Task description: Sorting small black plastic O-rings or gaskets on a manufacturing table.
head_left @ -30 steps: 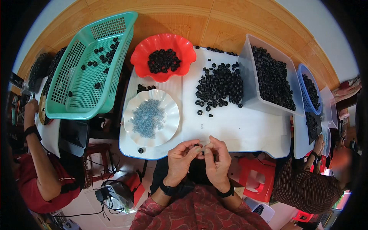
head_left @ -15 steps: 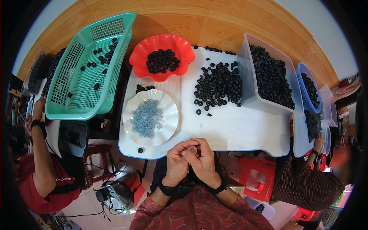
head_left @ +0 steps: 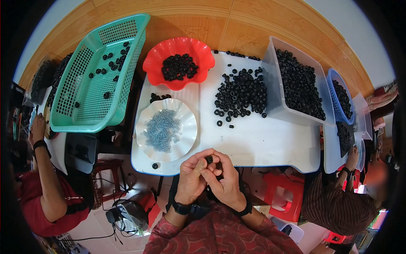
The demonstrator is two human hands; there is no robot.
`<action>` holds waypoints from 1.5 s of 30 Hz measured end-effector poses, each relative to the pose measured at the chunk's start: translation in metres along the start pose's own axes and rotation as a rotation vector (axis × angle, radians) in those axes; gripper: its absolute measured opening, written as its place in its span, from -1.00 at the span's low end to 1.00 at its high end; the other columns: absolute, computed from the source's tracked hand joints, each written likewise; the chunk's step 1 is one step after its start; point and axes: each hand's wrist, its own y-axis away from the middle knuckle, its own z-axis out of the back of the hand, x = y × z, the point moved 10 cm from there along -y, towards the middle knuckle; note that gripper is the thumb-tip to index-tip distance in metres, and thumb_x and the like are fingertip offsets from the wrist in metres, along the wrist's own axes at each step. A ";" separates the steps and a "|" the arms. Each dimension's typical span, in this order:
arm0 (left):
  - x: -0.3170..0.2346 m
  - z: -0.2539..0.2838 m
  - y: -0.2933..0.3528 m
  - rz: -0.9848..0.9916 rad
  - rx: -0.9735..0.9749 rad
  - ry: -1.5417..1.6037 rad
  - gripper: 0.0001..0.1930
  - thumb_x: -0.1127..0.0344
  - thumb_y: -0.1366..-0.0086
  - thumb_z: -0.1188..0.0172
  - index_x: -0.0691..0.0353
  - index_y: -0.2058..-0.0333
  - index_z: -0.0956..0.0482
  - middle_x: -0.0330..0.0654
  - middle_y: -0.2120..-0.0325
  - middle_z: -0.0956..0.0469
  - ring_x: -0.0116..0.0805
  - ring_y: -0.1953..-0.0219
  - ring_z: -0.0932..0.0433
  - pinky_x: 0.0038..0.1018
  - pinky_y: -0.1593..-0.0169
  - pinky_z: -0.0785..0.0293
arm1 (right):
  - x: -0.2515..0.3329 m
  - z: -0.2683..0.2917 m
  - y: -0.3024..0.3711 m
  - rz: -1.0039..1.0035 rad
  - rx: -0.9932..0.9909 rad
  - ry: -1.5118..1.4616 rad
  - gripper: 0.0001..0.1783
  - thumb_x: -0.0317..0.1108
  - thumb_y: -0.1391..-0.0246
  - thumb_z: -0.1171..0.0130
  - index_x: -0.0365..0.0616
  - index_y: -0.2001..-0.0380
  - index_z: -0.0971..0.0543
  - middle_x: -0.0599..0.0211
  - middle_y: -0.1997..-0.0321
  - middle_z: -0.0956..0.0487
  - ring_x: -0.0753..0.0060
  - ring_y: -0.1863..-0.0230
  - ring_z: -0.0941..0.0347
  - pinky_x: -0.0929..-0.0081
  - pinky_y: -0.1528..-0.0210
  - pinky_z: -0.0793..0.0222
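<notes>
At the table's near edge my two hands are together. A small black ring-shaped part shows between the fingertips of my left hand, which is closed on it. Right beside it, my right hand is closed too, with curled fingers; what they hold, if anything, is hidden. Just beyond my left hand lies a white wavy-rimmed plate with a heap of tiny bluish clear pieces. A single black part sits by the plate's near side. Farther off, a loose pile of black parts spreads over the white table.
A red wavy bowl of black parts stands at the back. On the right are a clear bin and a blue basket, both full of them. A green basket is at left. People sit at both sides; a red stool stands below.
My hands have shifted slightly and the fingers have parted a little, bringing the black part into sight at my left fingertips. The person at left has moved an arm.
</notes>
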 end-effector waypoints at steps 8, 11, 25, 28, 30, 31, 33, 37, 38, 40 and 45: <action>-0.008 -0.010 0.002 -0.062 0.044 -0.026 -0.69 0.28 -0.37 -0.07 0.40 0.02 -0.44 0.02 0.14 -0.53 -0.40 0.31 -0.48 -0.31 0.08 -0.62 | 0.002 0.000 0.000 -0.025 -0.032 -0.038 -0.43 -0.33 -0.08 -0.27 -0.34 -0.10 -0.31 0.07 0.13 -0.50 0.26 0.18 -0.53 0.44 0.19 -0.46; -0.009 -0.014 0.002 -0.063 0.060 -0.004 -0.69 0.29 -0.37 -0.06 0.40 0.03 -0.43 0.03 0.18 -0.53 -0.38 0.33 -0.49 -0.32 0.11 -0.64 | 0.004 0.001 -0.001 -0.042 -0.020 -0.054 -0.43 -0.33 -0.08 -0.27 -0.33 -0.09 -0.32 0.07 0.12 -0.50 0.26 0.18 -0.53 0.45 0.19 -0.46; -0.007 -0.016 0.005 -0.109 0.023 -0.184 -0.69 0.31 -0.30 -0.17 0.40 0.06 -0.48 -0.10 0.34 -0.51 -0.46 0.44 -0.44 -0.49 0.31 -0.61 | 0.003 -0.001 -0.004 -0.110 -0.078 -0.089 -0.49 -0.31 -0.06 -0.30 -0.29 -0.02 -0.39 0.25 0.36 -0.54 0.55 0.44 -0.44 0.59 0.37 -0.41; -0.006 -0.012 0.005 -0.124 0.008 -0.184 -0.72 0.36 -0.30 -0.16 0.39 0.08 -0.49 -0.11 0.36 -0.51 -0.46 0.44 -0.46 -0.50 0.30 -0.61 | 0.003 0.001 -0.004 -0.063 -0.124 -0.084 -0.52 -0.32 -0.06 -0.31 -0.29 0.01 -0.41 0.26 0.36 -0.58 0.60 0.46 -0.43 0.62 0.39 -0.41; -0.005 -0.011 0.006 -0.124 -0.006 -0.201 -0.74 0.39 -0.30 -0.15 0.38 0.08 -0.49 -0.11 0.37 -0.51 -0.46 0.44 -0.47 -0.50 0.30 -0.60 | -0.004 0.000 -0.002 -0.101 -0.131 -0.110 -0.55 -0.33 -0.06 -0.31 -0.28 0.03 -0.42 0.25 0.33 -0.59 0.63 0.45 -0.43 0.64 0.39 -0.41; -0.004 -0.012 0.006 -0.117 0.009 -0.199 -0.73 0.36 -0.33 -0.12 0.40 0.06 -0.48 -0.13 0.35 -0.50 -0.47 0.39 -0.46 -0.51 0.24 -0.58 | -0.007 -0.002 -0.002 -0.101 -0.133 -0.108 -0.55 -0.33 -0.06 -0.31 -0.28 0.03 -0.42 0.25 0.33 -0.59 0.63 0.45 -0.43 0.64 0.39 -0.41; -0.003 -0.014 0.007 -0.109 0.024 -0.197 -0.71 0.33 -0.36 -0.10 0.41 0.04 -0.46 -0.14 0.33 -0.50 -0.48 0.35 -0.46 -0.51 0.19 -0.56 | -0.004 0.000 -0.002 -0.017 -0.197 -0.149 -0.57 -0.35 -0.05 -0.31 -0.28 0.05 -0.43 0.23 0.33 -0.60 0.65 0.43 -0.44 0.65 0.38 -0.41; -0.002 -0.008 0.005 -0.105 0.057 -0.171 -0.73 0.35 -0.37 -0.08 0.41 0.05 -0.47 -0.10 0.32 -0.51 -0.45 0.34 -0.46 -0.49 0.19 -0.56 | -0.003 0.003 -0.003 -0.030 -0.198 -0.183 -0.56 -0.36 -0.03 -0.33 -0.28 0.05 -0.44 0.22 0.32 -0.60 0.66 0.41 -0.46 0.66 0.35 -0.42; -0.003 -0.010 0.006 -0.120 0.095 -0.153 -0.73 0.36 -0.37 -0.07 0.42 0.05 -0.47 -0.08 0.31 -0.51 -0.44 0.34 -0.47 -0.48 0.19 -0.57 | -0.005 0.001 -0.002 -0.059 -0.136 -0.134 -0.51 -0.36 -0.02 -0.34 -0.29 0.01 -0.42 0.16 0.24 -0.60 0.61 0.35 -0.49 0.65 0.31 -0.44; -0.006 -0.016 0.004 -0.105 0.103 -0.118 -0.72 0.35 -0.37 -0.07 0.42 0.04 -0.46 -0.06 0.30 -0.52 -0.43 0.36 -0.46 -0.46 0.20 -0.58 | -0.006 -0.001 -0.003 -0.089 -0.074 -0.085 -0.45 -0.36 0.00 -0.35 -0.30 -0.03 -0.39 0.11 0.17 -0.60 0.56 0.29 -0.53 0.63 0.27 -0.46; -0.008 -0.021 0.003 -0.085 0.128 -0.028 -0.70 0.31 -0.37 -0.08 0.41 0.03 -0.46 -0.03 0.27 -0.53 -0.41 0.38 -0.45 -0.43 0.23 -0.59 | 0.012 -0.002 -0.002 0.028 -0.031 -0.083 -0.24 -0.37 0.03 -0.37 -0.34 -0.17 -0.22 -0.03 -0.07 -0.50 0.29 0.07 -0.55 0.47 0.15 -0.52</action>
